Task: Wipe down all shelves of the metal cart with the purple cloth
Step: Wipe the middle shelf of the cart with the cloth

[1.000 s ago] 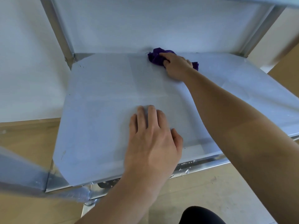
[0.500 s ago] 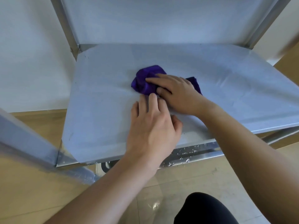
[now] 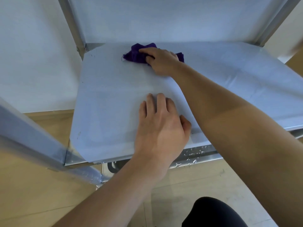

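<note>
The purple cloth (image 3: 136, 54) lies bunched near the back edge of a metal cart shelf (image 3: 108, 99) that is covered with pale film. My right hand (image 3: 159, 60) presses down on the cloth, fingers curled over it, with part of the cloth hidden under the palm. My left hand (image 3: 161, 126) lies flat on the front part of the same shelf, fingers straight and holding nothing.
Metal cart posts rise at the back left (image 3: 73, 27), back right (image 3: 275, 22) and front left (image 3: 32, 141). The shelf's bare front rim (image 3: 196, 155) carries specks of torn film. A wheel (image 3: 113, 167) shows below. Wooden floor surrounds the cart; my dark knee (image 3: 216, 213) is at bottom.
My right hand has pushed the purple cloth from mid-shelf, right by my left fingertips, back toward the rear edge. My left hand has stayed flat on the front of the shelf.
</note>
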The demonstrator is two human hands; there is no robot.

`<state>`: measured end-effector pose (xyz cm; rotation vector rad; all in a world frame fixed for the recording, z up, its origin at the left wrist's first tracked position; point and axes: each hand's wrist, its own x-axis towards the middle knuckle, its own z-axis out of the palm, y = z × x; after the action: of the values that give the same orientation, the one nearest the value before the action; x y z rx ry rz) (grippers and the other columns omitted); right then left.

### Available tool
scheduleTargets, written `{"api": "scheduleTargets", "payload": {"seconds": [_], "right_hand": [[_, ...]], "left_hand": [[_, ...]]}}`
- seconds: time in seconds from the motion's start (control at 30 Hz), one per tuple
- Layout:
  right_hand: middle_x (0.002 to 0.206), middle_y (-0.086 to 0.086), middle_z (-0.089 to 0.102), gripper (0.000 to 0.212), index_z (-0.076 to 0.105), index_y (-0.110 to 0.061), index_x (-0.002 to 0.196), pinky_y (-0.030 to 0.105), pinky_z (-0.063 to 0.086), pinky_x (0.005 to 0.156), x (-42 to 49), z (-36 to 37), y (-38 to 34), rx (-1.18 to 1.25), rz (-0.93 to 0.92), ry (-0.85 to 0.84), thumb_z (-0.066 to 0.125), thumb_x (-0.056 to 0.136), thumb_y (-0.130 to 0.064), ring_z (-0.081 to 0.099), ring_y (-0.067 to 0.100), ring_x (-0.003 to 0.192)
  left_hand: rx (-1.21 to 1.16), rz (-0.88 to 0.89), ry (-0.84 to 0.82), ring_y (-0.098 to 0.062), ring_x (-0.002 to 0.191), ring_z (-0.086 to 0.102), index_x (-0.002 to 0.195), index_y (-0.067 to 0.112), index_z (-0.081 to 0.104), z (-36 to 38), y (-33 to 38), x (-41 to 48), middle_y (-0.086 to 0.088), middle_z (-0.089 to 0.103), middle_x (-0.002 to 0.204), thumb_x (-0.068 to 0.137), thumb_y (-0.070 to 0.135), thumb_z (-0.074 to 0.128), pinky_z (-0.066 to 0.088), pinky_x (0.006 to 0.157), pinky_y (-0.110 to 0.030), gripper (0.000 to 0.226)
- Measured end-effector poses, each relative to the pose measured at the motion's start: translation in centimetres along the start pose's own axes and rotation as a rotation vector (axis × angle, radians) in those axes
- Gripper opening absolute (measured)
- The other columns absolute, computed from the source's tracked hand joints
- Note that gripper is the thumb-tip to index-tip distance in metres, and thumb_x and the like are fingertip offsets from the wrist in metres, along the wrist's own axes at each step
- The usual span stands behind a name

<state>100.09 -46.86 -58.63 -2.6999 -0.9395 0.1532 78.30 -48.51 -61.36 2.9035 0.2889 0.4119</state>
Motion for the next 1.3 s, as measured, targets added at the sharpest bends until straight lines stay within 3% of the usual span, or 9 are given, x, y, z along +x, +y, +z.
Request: {"api": "scheduleTargets", "payload": {"seconds": [0.2, 0.4, 0.6, 0.73, 0.83, 1.03, 1.1, 1.3], "right_hand": [[0.147, -0.007, 0.046, 0.043, 0.036, -0.043, 0.143, 0.036, 0.029, 0.103, -2.0, -0.6, 0.7, 0.026, -0.006, -0.013, 0.032, 0.103, -0.031, 0.041, 0.024, 0.133], [0.147, -0.014, 0.044, 0.042, 0.04, -0.041, 0.141, 0.041, 0.029, 0.111, -9.9, -0.9, 3.7, 0.062, -0.049, -0.017, 0.036, 0.101, -0.03, 0.041, 0.02, 0.134], [0.153, -0.014, 0.037, 0.041, 0.04, -0.046, 0.141, 0.038, 0.019, 0.115, -18.0, -0.8, 5.4, 0.019, 0.034, 0.09, 0.036, 0.103, -0.033, 0.032, 0.017, 0.141], [0.15, -0.013, 0.041, 0.039, 0.043, -0.047, 0.139, 0.043, 0.022, 0.116, -20.9, -0.6, 6.3, 0.035, 0.039, 0.162, 0.038, 0.102, -0.033, 0.035, 0.016, 0.139], [0.149, -0.012, 0.043, 0.039, 0.046, -0.045, 0.138, 0.045, 0.025, 0.115, -21.5, -0.6, 6.9, 0.032, 0.019, 0.188, 0.038, 0.102, -0.032, 0.038, 0.015, 0.138], [0.149, -0.013, 0.043, 0.039, 0.048, -0.037, 0.139, 0.045, 0.027, 0.113, -22.7, -1.3, 8.6, 0.028, 0.059, 0.206, 0.039, 0.102, -0.029, 0.037, 0.013, 0.139], [0.149, -0.013, 0.044, 0.038, 0.048, -0.035, 0.139, 0.041, 0.028, 0.112, -23.3, -1.5, 9.4, 0.001, 0.079, 0.232, 0.04, 0.102, -0.029, 0.038, 0.013, 0.138], [0.148, -0.012, 0.044, 0.038, 0.049, -0.035, 0.139, 0.045, 0.029, 0.112, -23.8, -1.6, 10.9, -0.032, 0.095, 0.254, 0.038, 0.102, -0.031, 0.038, 0.015, 0.138]], "left_hand": [[-0.03, 0.009, 0.013, -0.038, 0.125, 0.042, 0.112, 0.001, 0.056, 0.0, -0.2, 0.4, -0.015, 0.05, 0.122, 0.089, 0.033, 0.039, 0.034, 0.105, -0.049, 0.044], [-0.035, 0.004, 0.015, -0.039, 0.119, 0.047, 0.108, -0.001, 0.058, -0.1, 0.0, 0.6, -0.015, 0.054, 0.116, 0.088, 0.03, 0.038, 0.037, 0.102, -0.049, 0.042], [-0.011, 0.007, 0.051, -0.035, 0.099, 0.053, 0.092, 0.002, 0.06, -0.3, 0.5, 0.8, -0.014, 0.056, 0.1, 0.087, 0.028, 0.044, 0.043, 0.09, -0.048, 0.031], [0.042, 0.048, 0.031, -0.036, 0.089, 0.056, 0.087, 0.002, 0.06, -0.9, 1.0, 1.2, -0.015, 0.057, 0.094, 0.086, 0.022, 0.05, 0.042, 0.074, -0.044, 0.022], [0.079, 0.093, -0.017, -0.036, 0.094, 0.056, 0.097, 0.003, 0.059, -1.4, 2.5, 1.4, -0.015, 0.056, 0.102, 0.087, 0.016, 0.053, 0.04, 0.076, -0.042, 0.017], [-0.014, 0.158, 0.004, -0.031, 0.111, 0.052, 0.113, 0.004, 0.054, -0.8, 5.3, 2.9, -0.012, 0.052, 0.121, 0.096, 0.021, 0.041, 0.039, 0.086, -0.038, 0.028], [-0.081, 0.195, 0.017, -0.032, 0.11, 0.054, 0.112, 0.003, 0.057, -0.1, 5.8, 3.4, -0.012, 0.054, 0.122, 0.096, 0.018, 0.044, 0.04, 0.086, -0.039, 0.026], [-0.205, 0.245, 0.034, -0.038, 0.098, 0.06, 0.11, -0.002, 0.058, 1.5, 7.1, 3.8, -0.016, 0.056, 0.121, 0.093, 0.014, 0.05, 0.046, 0.081, -0.044, 0.025]]}}
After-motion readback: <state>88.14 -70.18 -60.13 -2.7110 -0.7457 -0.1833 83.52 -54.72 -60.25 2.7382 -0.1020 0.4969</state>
